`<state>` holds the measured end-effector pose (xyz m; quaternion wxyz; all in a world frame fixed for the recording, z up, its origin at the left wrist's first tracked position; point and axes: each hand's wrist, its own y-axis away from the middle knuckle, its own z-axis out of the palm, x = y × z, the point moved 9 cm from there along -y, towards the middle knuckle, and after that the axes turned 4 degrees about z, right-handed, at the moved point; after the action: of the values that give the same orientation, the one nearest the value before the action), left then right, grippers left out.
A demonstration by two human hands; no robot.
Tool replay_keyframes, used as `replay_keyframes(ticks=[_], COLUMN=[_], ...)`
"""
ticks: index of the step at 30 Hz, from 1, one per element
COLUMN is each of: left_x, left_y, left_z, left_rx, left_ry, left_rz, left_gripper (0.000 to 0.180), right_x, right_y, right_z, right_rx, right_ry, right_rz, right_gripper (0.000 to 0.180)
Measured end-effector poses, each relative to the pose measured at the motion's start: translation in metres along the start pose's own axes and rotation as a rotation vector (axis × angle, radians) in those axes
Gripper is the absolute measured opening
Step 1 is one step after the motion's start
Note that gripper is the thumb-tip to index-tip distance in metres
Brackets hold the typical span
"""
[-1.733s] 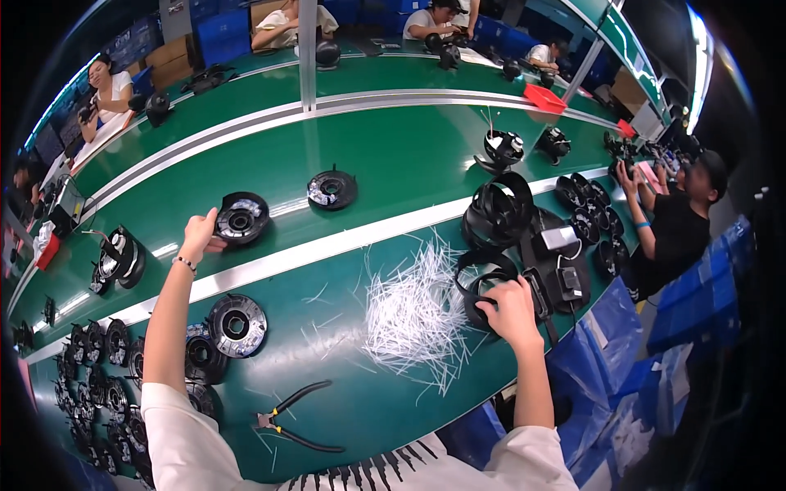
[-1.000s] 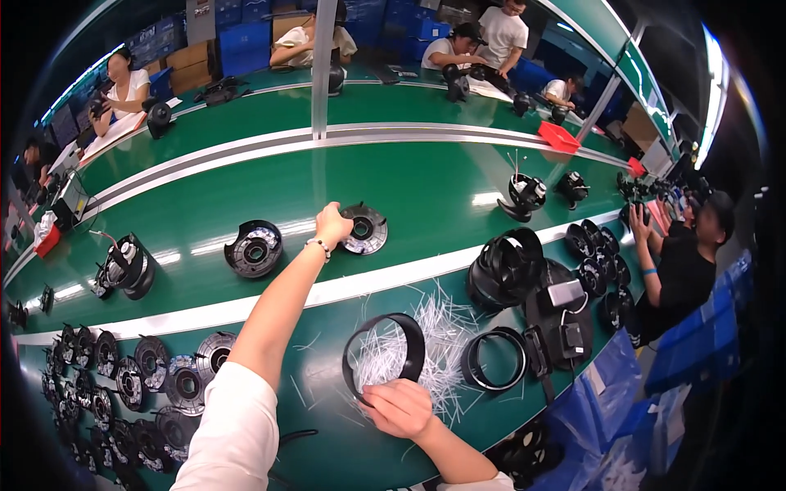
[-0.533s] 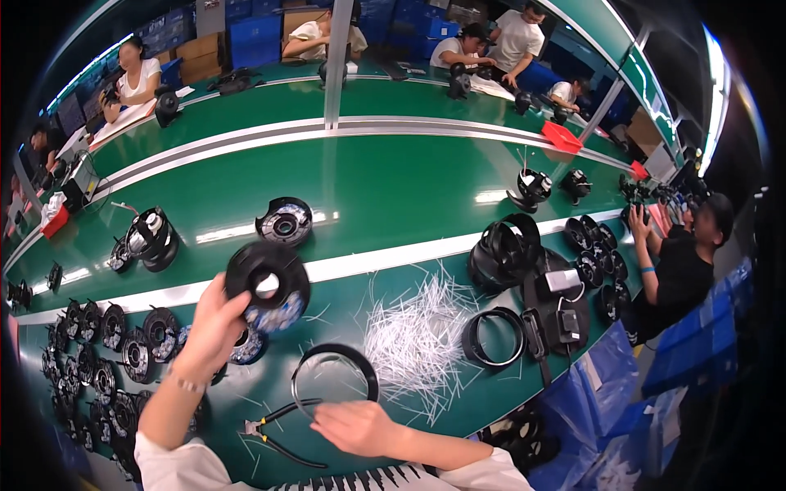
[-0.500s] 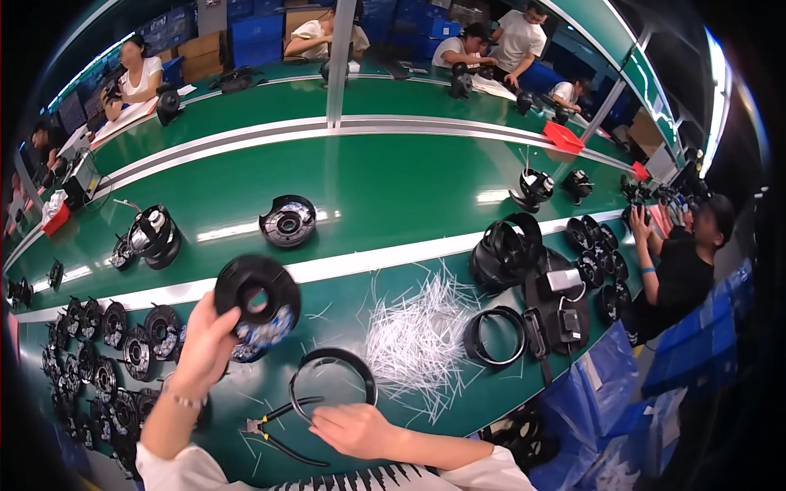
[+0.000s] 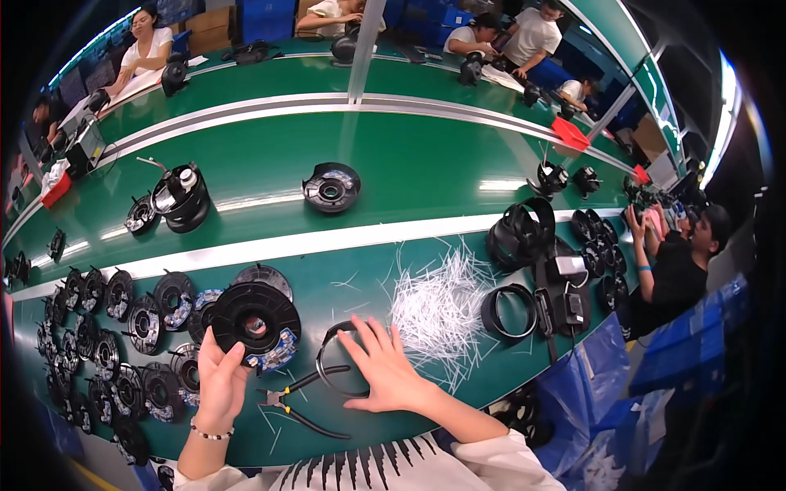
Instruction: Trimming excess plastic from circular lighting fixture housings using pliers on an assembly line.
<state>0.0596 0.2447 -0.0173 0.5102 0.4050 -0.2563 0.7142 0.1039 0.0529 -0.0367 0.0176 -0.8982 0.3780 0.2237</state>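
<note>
My left hand [image 5: 221, 380] grips the edge of a black round plastic housing [image 5: 277, 307], which has a hole in its middle and a circuit board along its lower right side. It is held up above other discs on the bench. My right hand [image 5: 386, 370] has its fingers spread over a black ring [image 5: 320, 367]; the hand covers the ring's right side, and I cannot tell whether they touch. Between my hands, a pair of side cutters [image 5: 282, 401] with black and yellow handles lies with its jaws to the left.
Several black discs with circuit boards [image 5: 144, 324] fill the bench's left. A pile of white strips [image 5: 438, 315] lies right of centre, beside another black ring [image 5: 509, 313] and stacked black housings [image 5: 521, 233]. More assemblies [image 5: 332, 188] stand across the white rail. A co-worker [image 5: 684, 254] sits at right.
My left hand has brought the housing lower and nearer. My right hand has gone from closed at the ring's near edge to spread fingers over it. The view has shifted slightly.
</note>
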Motion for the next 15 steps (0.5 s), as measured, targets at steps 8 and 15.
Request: replay_keyframes(ticks=[8, 15], left_x=[0.004, 0.005], left_y=[-0.006, -0.025], left_z=[0.006, 0.011], left_rx=[-0.081, -0.022], left_ry=[-0.045, 0.004], left_rz=[0.002, 0.050], left_gripper=[0.041, 0.043], right_x=[0.001, 0.000], right_y=[-0.006, -0.012], right_z=[-0.003, -0.071], right_rx=[0.002, 0.286], right_ry=[0.012, -0.357], right_rz=[-0.042, -0.151], right_gripper=[0.113, 0.110])
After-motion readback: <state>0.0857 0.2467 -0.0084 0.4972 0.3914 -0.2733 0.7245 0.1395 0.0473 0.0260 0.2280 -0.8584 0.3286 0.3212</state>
